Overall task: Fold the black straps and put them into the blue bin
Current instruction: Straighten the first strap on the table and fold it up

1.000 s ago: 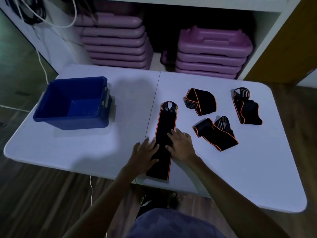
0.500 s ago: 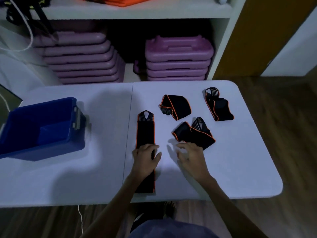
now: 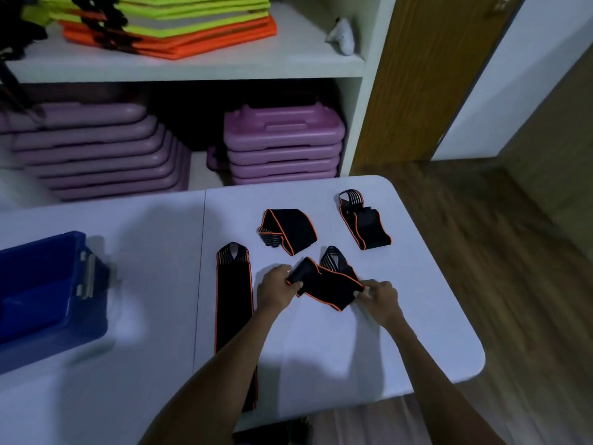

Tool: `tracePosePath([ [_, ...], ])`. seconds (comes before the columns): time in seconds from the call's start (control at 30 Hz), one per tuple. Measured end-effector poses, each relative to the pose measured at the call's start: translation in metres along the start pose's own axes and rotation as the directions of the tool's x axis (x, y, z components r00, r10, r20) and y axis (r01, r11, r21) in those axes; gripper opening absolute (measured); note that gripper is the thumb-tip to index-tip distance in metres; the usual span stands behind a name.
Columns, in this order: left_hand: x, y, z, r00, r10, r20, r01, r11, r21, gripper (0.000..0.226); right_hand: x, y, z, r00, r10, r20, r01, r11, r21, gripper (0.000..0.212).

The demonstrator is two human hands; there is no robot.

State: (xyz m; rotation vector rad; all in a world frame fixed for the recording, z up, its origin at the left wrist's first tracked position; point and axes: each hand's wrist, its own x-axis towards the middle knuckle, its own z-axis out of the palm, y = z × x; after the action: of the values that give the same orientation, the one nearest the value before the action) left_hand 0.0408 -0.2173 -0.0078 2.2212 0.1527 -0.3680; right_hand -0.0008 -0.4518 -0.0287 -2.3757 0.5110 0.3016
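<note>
Your hands are now on the crumpled strap (image 3: 324, 285), the one lying nearest you among the three bunched ones on the right half of the table (image 3: 321, 348). A second ago both palms were pressing the long strap (image 3: 234, 309) flat; half a second ago only the left was on it and the right was reaching across. That long strap now lies untouched, stretched straight from its striped loop end down past the near table edge, just left of your left forearm.

Your left hand (image 3: 276, 289) pinches the strap's left end between thumb and fingers, and your right hand (image 3: 380, 298) pinches its right corner the same way, so each grip is closed on fabric rather than spread. The piece looks slightly lifted and pulled between them, with its striped loop end pointing away from you.

Two more bunched straps sit beyond it: one (image 3: 287, 231) just behind your left hand, another (image 3: 364, 220) farther right, near the table's far corner. The blue bin (image 3: 48, 290) stands well apart on the left, partly cut off by the frame, and I see no strap in the part of its inside that shows.

I read this as straightening before folding: you have left the flattened strap unfolded and moved to a second one, so nothing is folded or binned yet. Behind the table, shelves hold purple cases (image 3: 282, 146).
</note>
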Motion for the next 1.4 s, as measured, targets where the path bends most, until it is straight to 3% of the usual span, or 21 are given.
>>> tracePosePath([
  [0.1,0.004,-0.006,0.003,1.0,0.031,-0.001,-0.031,1.0,-0.001,0.017,0.0,0.001,0.001,1.0,0.028,-0.005,-0.028,0.999,0.043,0.032],
  [0.2,0.002,-0.005,-0.003,0.997,0.07,-0.03,-0.07,0.998,0.001,0.013,-0.003,-0.001,-0.002,1.0,0.024,-0.013,-0.022,0.988,0.153,0.011],
  [0.3,-0.009,-0.001,-0.015,0.995,0.027,-0.097,-0.042,0.987,-0.153,0.015,-0.012,-0.012,-0.007,1.0,0.011,-0.022,-0.003,0.945,0.328,0.006],
  [0.5,-0.045,-0.01,-0.025,0.981,-0.177,-0.074,0.126,0.883,-0.452,0.013,-0.014,-0.045,-0.012,0.996,-0.072,-0.058,0.091,0.881,0.464,0.011],
  [0.6,-0.061,-0.011,-0.024,0.944,-0.33,-0.019,0.236,0.714,-0.659,0.003,-0.016,-0.067,-0.005,0.997,0.0,-0.081,0.047,0.817,0.575,0.036],
  [0.7,-0.073,-0.008,-0.023,0.889,-0.455,0.056,0.291,0.466,-0.836,0.009,-0.036,-0.083,0.016,0.921,0.349,-0.172,-0.099,0.638,0.764,0.044],
  [0.77,-0.082,-0.005,-0.022,0.867,-0.481,0.127,0.318,0.339,-0.886,0.006,-0.06,-0.087,0.039,0.863,0.505,0.029,-0.261,0.396,0.88,0.036],
  [0.87,-0.09,-0.003,-0.019,0.866,-0.461,0.191,0.315,0.209,-0.926,0.004,-0.091,-0.091,0.064,0.779,0.373,0.504,-0.56,0.05,0.827,0.038],
  [0.93,-0.095,-0.001,-0.017,0.873,-0.437,0.214,0.315,0.171,-0.934,0.006,-0.094,-0.094,0.071,0.769,0.262,0.584,-0.593,-0.052,0.804,0.043],
  [1.03,-0.103,-0.003,-0.017,0.884,-0.406,0.234,0.311,0.133,-0.941,0.008,-0.083,-0.099,0.069,0.808,0.248,0.535,-0.515,-0.144,0.845,0.028],
  [1.1,-0.108,-0.008,-0.019,0.892,-0.4,0.21,0.283,0.133,-0.95,0.007,-0.072,-0.097,0.063,0.832,0.328,0.448,-0.423,-0.15,0.894,0.017],
  [1.17,-0.113,-0.014,-0.021,0.907,-0.391,0.159,0.241,0.17,-0.956,0.007,-0.06,-0.094,0.052,0.857,0.393,0.334,-0.341,-0.054,0.938,0.015],
  [1.27,-0.121,-0.021,-0.022,0.921,-0.38,0.087,0.203,0.276,-0.939,0.009,-0.044,-0.091,0.035,0.897,0.373,0.237,-0.28,0.064,0.958,0.008],
  [1.4,-0.127,-0.025,-0.017,0.93,-0.364,0.048,0.193,0.376,-0.906,0.015,-0.03,-0.098,0.011,0.924,0.309,0.225,-0.269,0.107,0.957,0.003],
])
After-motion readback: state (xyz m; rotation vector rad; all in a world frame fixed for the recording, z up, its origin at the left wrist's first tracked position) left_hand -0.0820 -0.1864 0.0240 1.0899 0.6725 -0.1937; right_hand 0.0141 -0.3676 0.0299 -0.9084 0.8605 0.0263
